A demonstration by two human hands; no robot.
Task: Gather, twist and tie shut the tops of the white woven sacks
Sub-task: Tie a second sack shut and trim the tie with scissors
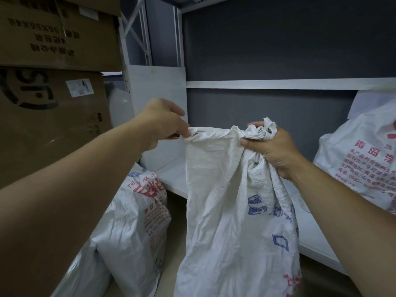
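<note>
A white woven sack [225, 211] with blue print hangs upright in front of me, held by its top. My left hand [162, 123] pinches the left corner of the sack's mouth. My right hand [272, 151] grips a bunched, crumpled part of the top edge on the right, with the fabric sticking up above my fist. The rim stretches between the two hands.
A second white sack [137, 213] with red print stands at the lower left. A third printed sack [364, 155] sits on the white shelf [310, 243] at right. Stacked cardboard boxes [51, 116] fill the left side. A grey wall is behind.
</note>
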